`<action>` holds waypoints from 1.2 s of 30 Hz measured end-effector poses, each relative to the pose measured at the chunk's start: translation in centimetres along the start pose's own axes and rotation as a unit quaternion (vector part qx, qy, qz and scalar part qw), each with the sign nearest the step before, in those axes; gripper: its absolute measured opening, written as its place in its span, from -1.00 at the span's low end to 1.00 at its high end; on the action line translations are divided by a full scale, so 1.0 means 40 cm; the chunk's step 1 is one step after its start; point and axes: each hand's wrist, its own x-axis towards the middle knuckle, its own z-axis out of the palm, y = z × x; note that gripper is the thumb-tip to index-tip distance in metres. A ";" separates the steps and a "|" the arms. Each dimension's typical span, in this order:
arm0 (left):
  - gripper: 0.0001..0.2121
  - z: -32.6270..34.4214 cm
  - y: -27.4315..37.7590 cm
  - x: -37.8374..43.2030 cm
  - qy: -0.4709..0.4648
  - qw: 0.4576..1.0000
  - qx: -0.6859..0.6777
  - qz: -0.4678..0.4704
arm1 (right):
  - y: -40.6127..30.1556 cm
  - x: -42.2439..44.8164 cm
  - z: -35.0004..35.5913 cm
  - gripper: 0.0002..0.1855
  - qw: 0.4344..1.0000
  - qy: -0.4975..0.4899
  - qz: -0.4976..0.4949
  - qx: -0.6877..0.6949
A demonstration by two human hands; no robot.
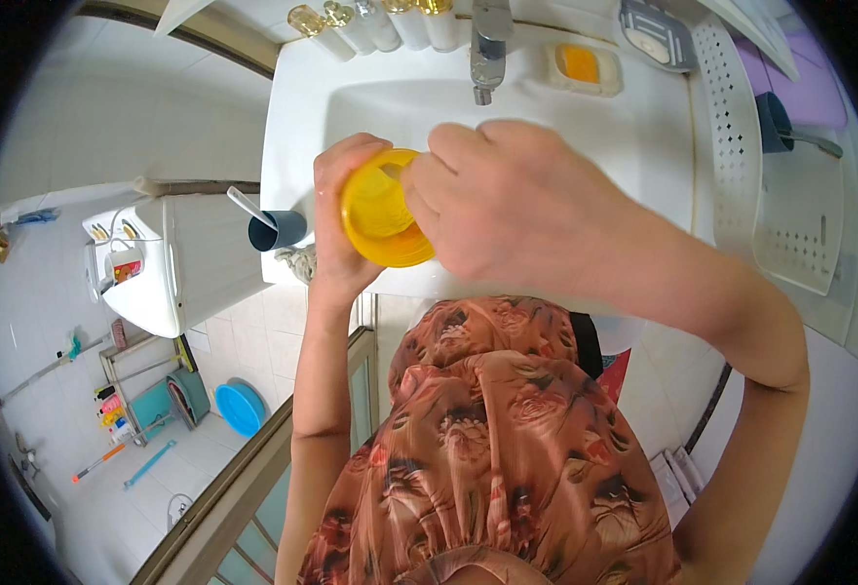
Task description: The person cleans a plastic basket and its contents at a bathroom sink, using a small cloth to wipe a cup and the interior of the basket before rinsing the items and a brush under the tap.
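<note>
My left hand (pixel 345 219) is wrapped around the side of a yellow, see-through cup (pixel 374 212) held over the front of a white washbasin (pixel 297 124). The cup's round mouth faces up toward me. At its right rim is my right hand (pixel 494 197), curled like a fist, its fingertips reaching over or into the mouth. Those fingertips are hidden, so whether they pinch anything cannot be told. A small greyish patch shows inside the cup close to them. Beyond both hands, a chrome faucet (pixel 490 51) overhangs the basin.
Left of the basin's front stands a dark cup (pixel 290 228) with a white handle in it, beside a crumpled cloth (pixel 299 263). Gold-capped bottles (pixel 407 29) line the back. An orange soap bar (pixel 578 63) lies in a dish. A perforated white basket (pixel 736 131) is at right.
</note>
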 end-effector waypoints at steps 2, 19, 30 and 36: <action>-0.34 -0.001 -0.013 0.000 -0.010 1.000 0.025 0.011 | -0.024 -0.011 0.017 -0.90 0.998 -0.032 0.010 -0.044; -0.32 0.000 -0.035 -0.010 -0.018 0.998 0.057 0.006 | -0.022 -0.023 0.062 -0.99 0.994 0.034 0.048 0.097; -0.31 -0.006 -0.031 -0.017 -0.012 0.999 0.046 0.008 | -0.039 -0.014 0.075 -0.98 0.992 0.025 0.041 0.120; -0.30 0.010 -0.031 -0.030 -0.016 0.999 0.028 -0.004 | -0.005 -0.001 0.040 -0.96 0.995 0.079 0.022 0.060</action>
